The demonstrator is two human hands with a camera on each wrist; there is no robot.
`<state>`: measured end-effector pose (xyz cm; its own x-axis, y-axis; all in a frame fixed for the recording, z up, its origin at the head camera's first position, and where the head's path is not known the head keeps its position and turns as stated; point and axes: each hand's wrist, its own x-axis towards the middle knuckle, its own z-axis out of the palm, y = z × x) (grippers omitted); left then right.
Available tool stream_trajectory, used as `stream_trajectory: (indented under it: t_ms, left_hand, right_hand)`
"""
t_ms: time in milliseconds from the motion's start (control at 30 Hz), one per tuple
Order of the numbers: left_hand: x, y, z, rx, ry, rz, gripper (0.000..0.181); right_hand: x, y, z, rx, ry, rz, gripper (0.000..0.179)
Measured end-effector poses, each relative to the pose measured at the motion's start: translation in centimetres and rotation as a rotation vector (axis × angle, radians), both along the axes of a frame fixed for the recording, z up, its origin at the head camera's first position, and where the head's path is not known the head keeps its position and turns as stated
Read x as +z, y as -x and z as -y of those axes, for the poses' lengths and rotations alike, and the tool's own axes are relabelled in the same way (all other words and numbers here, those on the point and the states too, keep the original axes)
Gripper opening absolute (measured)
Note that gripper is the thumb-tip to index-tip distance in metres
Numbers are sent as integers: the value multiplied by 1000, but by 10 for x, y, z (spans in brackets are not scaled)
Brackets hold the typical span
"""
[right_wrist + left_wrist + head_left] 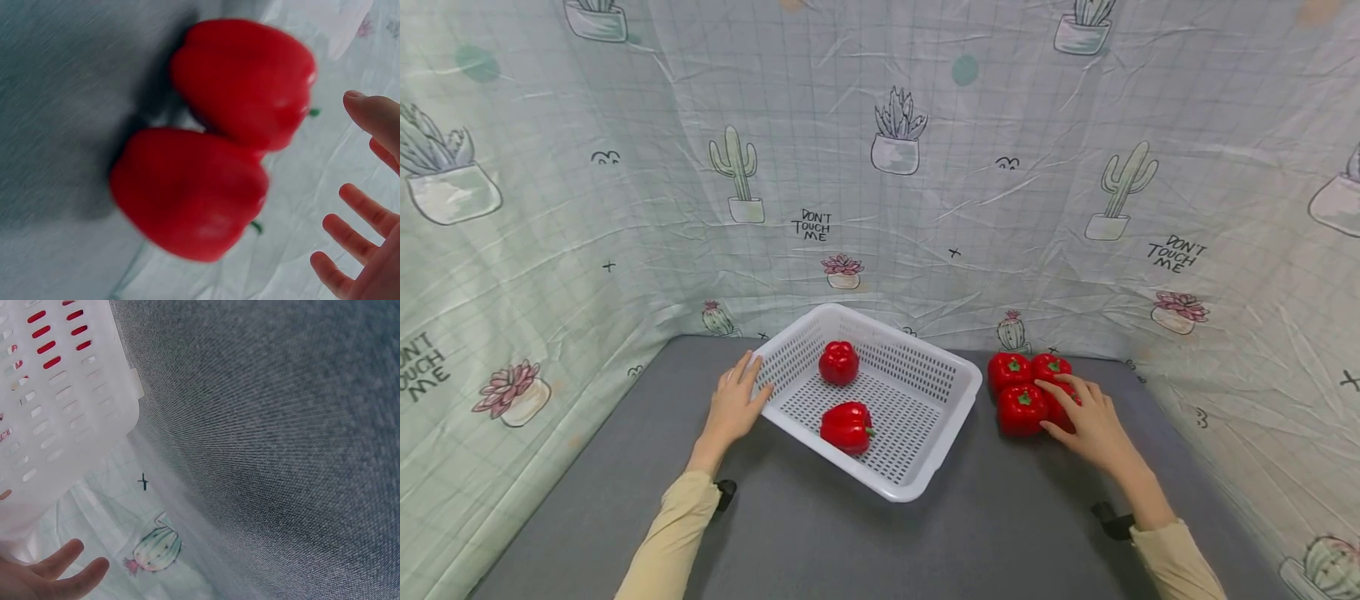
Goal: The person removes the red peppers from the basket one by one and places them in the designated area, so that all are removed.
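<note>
My left hand (735,406) rests at the left corner of a white perforated plastic basket (951,417), its fingers fairly straight by the rim. Two red bell peppers are in the basket: one at the back (838,363), another lying on its side (846,427) near the front wall. Over on the right, my right hand (1093,423) reaches over the nearest right-hand bell pepper (1057,410) of a close group. Its fingers are spread and partly cover that pepper. Two of the group's peppers (187,194) show in the right wrist view, apart from the fingers.
Several red bell peppers (1021,410) with green stems stand together right of the basket. A grey cloth-covered table (820,542) lies beneath everything. Pale curtains (850,192) printed with cacti enclose the back and sides.
</note>
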<state>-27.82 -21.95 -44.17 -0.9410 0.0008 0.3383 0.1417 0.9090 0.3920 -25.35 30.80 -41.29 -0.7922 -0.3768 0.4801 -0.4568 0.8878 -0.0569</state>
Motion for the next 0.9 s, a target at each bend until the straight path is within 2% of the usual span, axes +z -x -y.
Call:
stream_trajectory:
  t_ms: [467,900]
  left_hand:
    - [-1,-1,0,10,6,10,59]
    - [0,1,0,4,6,17,59]
  right_hand:
    - [25,-3,45,74,-38,7,68]
    - [49,15,96,220,-15,-51,65]
